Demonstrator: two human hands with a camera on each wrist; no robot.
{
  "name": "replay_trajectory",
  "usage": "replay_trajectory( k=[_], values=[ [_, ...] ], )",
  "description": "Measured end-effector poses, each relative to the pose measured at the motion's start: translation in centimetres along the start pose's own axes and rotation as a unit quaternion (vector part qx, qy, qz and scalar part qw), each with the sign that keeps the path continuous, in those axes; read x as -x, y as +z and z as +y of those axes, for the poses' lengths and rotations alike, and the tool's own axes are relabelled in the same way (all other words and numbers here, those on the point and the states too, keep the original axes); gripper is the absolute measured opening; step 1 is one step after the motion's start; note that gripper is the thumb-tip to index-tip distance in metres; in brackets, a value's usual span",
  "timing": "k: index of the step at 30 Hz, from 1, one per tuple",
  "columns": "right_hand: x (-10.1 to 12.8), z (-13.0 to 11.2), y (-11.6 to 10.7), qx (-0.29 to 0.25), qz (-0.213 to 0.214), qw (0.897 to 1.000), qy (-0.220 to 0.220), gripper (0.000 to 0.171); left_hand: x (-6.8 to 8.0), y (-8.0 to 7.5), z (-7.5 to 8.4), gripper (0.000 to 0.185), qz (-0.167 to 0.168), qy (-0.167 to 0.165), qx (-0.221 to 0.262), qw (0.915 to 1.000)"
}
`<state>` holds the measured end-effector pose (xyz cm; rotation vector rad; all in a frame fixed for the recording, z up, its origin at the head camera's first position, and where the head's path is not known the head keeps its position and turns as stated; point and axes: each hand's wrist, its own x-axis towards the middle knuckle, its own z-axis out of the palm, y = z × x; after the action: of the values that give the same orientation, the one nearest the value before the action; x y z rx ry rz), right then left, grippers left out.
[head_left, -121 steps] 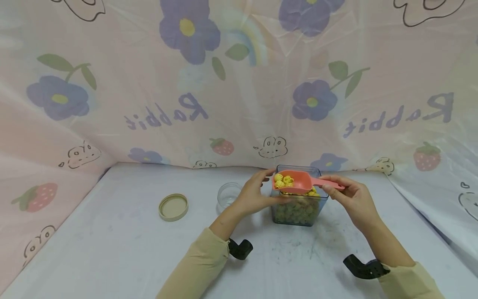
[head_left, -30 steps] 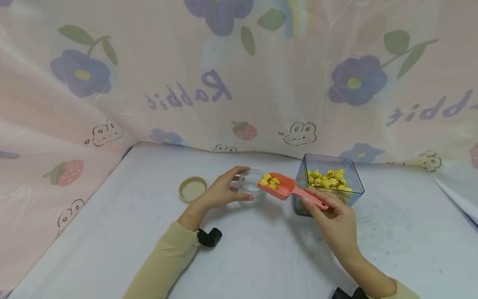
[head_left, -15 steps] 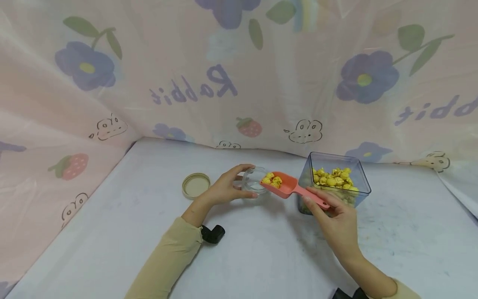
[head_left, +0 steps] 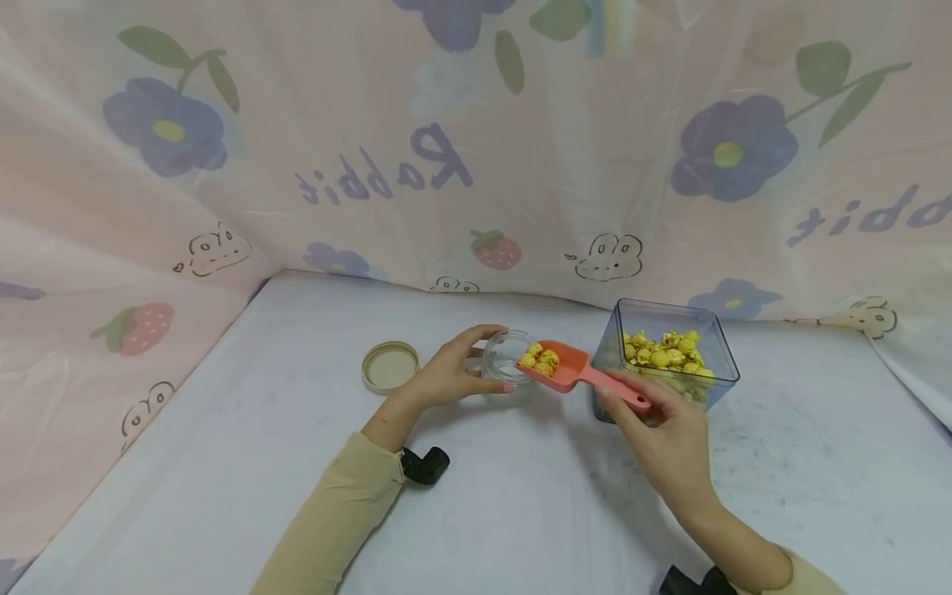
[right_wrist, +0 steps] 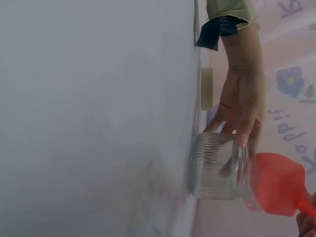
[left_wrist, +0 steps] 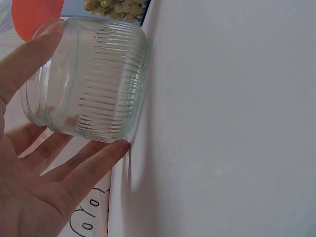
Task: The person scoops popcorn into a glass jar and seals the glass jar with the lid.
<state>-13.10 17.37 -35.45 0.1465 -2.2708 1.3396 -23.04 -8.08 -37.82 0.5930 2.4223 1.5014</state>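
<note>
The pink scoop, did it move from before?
Yes. The pink scoop was over the clear box of popcorn; now it sits left of the box, at the glass jar.

- Your jar (head_left: 506, 364) stands on the surface (head_left: 521, 512), lid (head_left: 390, 366) to its left.
- Your scoop (head_left: 565, 369) is over the jar's right rim, box (head_left: 669, 364) right of it.
</note>
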Motion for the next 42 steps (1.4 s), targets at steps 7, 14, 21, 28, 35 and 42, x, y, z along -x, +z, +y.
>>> replay_trajectory(
  k=[7,14,21,28,35,42],
  values=[
    [-0.5,-1.1,-0.2,0.035,-0.019,0.999,-0.027,0.023,0.1,0.1,0.1,0.079,0.007,-0.01,0.007,0.9999],
    [-1.3,-1.6,-0.5,0.062,-0.036,0.996,-0.052,0.022,0.1,0.2,0.2,0.078,0.011,-0.017,0.006,0.9998],
    [-2.1,-2.3,-1.0,0.087,-0.069,0.992,-0.058,0.021,0.2,0.2,0.3,0.078,0.015,-0.022,0.006,0.9996],
    [-3.3,-3.3,-1.2,0.084,-0.076,0.991,-0.069,0.02,0.3,0.2,0.5,0.078,0.012,-0.019,0.019,0.9996],
    [-3.4,-3.4,-1.4,0.087,-0.092,0.991,-0.046,0.022,0.2,0.3,0.5,0.079,0.016,-0.011,0.013,0.9997],
    [-3.1,-3.1,-1.7,0.106,-0.092,0.988,-0.064,0.023,0.2,0.2,0.6,0.078,0.016,-0.019,0.008,0.9997]
  ],
)
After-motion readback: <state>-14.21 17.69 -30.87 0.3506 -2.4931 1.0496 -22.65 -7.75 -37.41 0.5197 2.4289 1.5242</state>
